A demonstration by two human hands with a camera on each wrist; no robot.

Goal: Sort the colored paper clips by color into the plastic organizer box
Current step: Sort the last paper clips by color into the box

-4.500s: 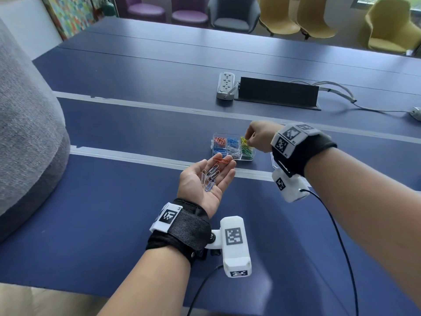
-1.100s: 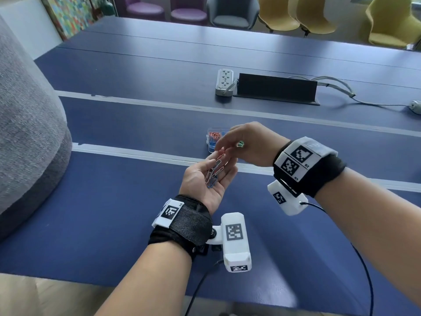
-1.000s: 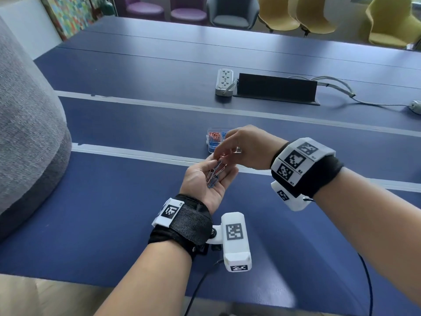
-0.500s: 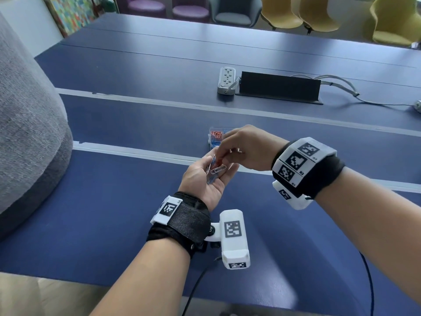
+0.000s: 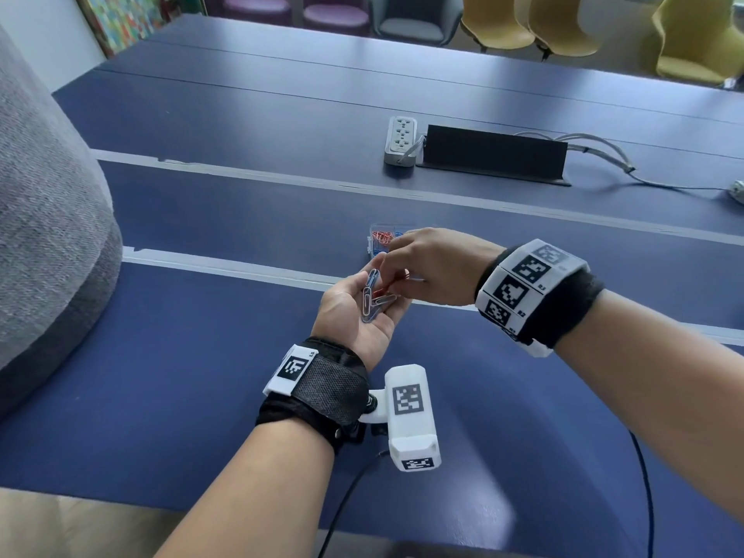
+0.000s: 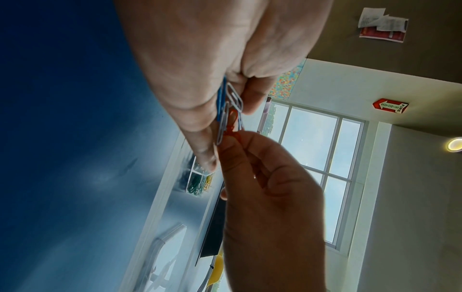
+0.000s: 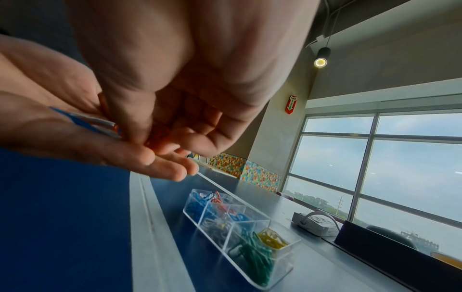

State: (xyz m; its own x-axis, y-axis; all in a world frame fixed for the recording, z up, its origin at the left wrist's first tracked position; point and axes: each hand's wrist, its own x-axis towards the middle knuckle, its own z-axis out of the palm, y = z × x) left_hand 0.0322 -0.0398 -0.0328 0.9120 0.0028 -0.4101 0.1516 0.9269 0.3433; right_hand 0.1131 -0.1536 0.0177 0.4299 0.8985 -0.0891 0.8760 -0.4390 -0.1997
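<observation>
My left hand [image 5: 349, 316] is held palm up above the table, cupped, with several white and blue paper clips [image 5: 369, 300] lying in it. My right hand [image 5: 393, 282] reaches over that palm and pinches a red paper clip [image 6: 232, 122] at the left fingertips. In the right wrist view the red paper clip [image 7: 160, 136] shows between thumb and fingers. The clear plastic organizer box [image 7: 280, 270] lies just beyond on the table. Its compartments hold blue, red, white, green and yellow clips. In the head view the organizer box [image 5: 378, 240] is mostly hidden behind my right hand.
The blue table [image 5: 201, 376] carries a white power strip [image 5: 399, 140] and a black cable-box flap [image 5: 495, 153] further back, with cables running right. A grey upholstered shape [image 5: 44, 235] stands at the left. Chairs line the far side.
My right hand came back from the box's right end to the left palm and closed its fingertips on a red clip. The left hand has cupped slightly and stayed in place.
</observation>
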